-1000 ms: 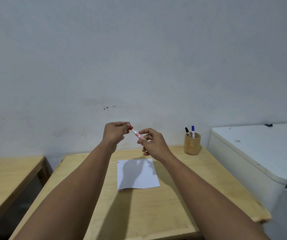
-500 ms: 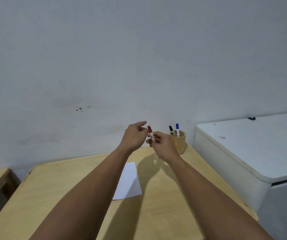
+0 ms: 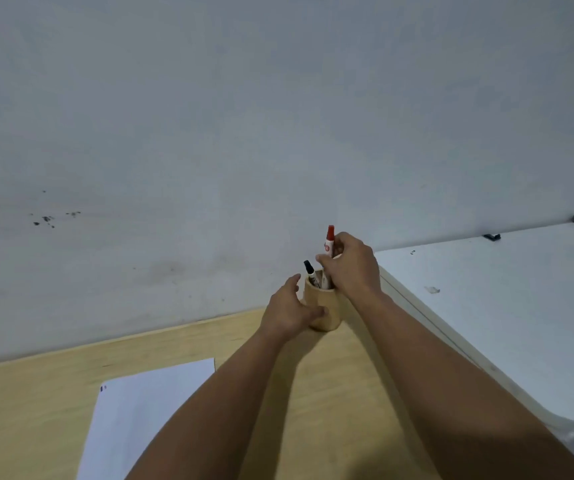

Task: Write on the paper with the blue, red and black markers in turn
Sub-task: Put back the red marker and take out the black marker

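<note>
A wooden pen cup (image 3: 327, 308) stands at the back of the wooden table (image 3: 36, 403), near the wall. My right hand (image 3: 351, 268) holds the capped red marker (image 3: 329, 242) upright, its lower end inside the cup. The black marker (image 3: 311, 273) leans in the cup's left side. The blue marker is hidden behind my right hand. My left hand (image 3: 289, 311) grips the cup's left wall, thumb across its front. The white paper (image 3: 147, 414) lies at the near left, with a small mark at its top left corner.
A white cabinet top (image 3: 507, 306) adjoins the table on the right, level with the cup. A grey wall (image 3: 278, 133) rises directly behind the cup.
My right hand carried the capped red marker from mid-air to the cup and lowered its end in. My left hand let go of the marker and took the cup. The view swung right.
</note>
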`<state>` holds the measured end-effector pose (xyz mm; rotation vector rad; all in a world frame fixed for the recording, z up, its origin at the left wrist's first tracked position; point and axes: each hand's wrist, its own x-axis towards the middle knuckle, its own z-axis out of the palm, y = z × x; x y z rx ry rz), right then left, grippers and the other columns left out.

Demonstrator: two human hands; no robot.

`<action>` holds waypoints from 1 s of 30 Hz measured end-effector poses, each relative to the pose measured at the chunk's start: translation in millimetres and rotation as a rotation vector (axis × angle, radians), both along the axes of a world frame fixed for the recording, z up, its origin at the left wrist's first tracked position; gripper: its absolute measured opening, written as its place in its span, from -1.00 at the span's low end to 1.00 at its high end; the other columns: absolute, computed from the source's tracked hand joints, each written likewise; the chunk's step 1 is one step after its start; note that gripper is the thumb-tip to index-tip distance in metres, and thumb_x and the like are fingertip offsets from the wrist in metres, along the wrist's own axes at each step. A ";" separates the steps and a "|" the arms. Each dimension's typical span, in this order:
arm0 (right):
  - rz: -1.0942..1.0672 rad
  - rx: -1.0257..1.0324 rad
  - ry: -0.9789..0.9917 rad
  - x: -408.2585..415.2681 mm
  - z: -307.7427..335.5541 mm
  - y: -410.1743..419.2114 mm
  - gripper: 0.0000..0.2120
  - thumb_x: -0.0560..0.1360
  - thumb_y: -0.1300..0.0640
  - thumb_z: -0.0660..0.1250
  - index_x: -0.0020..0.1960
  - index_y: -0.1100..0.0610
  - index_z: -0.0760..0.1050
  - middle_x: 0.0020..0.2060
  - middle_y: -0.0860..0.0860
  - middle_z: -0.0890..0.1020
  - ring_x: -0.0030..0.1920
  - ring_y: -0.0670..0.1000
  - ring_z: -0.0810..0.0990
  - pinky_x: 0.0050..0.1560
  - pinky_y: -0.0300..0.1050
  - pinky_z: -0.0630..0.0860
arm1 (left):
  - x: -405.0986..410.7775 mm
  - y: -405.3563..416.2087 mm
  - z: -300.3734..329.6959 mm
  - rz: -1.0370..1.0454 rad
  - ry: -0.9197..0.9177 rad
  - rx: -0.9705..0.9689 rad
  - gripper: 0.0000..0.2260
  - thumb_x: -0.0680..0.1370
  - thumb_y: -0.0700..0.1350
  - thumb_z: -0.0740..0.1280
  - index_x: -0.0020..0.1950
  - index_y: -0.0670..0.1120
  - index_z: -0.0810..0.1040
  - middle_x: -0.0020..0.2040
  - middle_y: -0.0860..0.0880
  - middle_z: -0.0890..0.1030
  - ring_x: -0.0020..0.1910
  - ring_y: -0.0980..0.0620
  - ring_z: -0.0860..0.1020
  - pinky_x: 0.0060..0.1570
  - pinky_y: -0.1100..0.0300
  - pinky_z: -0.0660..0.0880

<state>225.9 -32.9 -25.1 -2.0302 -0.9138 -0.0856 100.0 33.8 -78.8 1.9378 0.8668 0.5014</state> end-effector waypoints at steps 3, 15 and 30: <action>0.009 -0.038 0.004 0.7 -12.7 5.4 -0.69 0.50 0.02 0.51 0.21 -0.06 0.56 -0.05 -0.13 0.66 0.04 0.07 0.70 0.21 0.17 0.59 | 11.4 1.0 -14.0 -0.001 -0.019 -0.001 -0.14 0.34 0.10 0.61 0.58 0.04 0.33 0.47 -0.03 0.52 0.36 -0.07 0.56 0.31 -0.07 0.54; 0.025 -0.109 -0.238 -3.1 -22.7 11.0 -0.75 0.61 -0.11 0.43 0.15 0.02 0.73 0.15 -0.01 0.58 0.21 0.06 0.57 0.21 0.06 0.40 | 9.9 0.9 -20.8 -0.047 -0.047 0.000 -0.19 0.28 0.22 0.53 0.50 0.10 0.39 0.30 0.06 0.64 0.20 0.02 0.64 0.18 -0.09 0.62; 0.499 0.054 0.534 -121.1 44.4 7.6 -0.79 0.69 0.11 0.36 0.18 0.18 0.73 -0.16 0.05 0.63 -0.30 -0.01 0.49 -0.27 -0.12 0.45 | -137.3 21.2 78.1 0.306 -0.287 0.080 -0.45 0.66 0.28 0.12 -0.08 -0.12 0.67 -0.16 -0.02 0.73 -0.19 -0.02 0.68 -0.10 0.06 0.55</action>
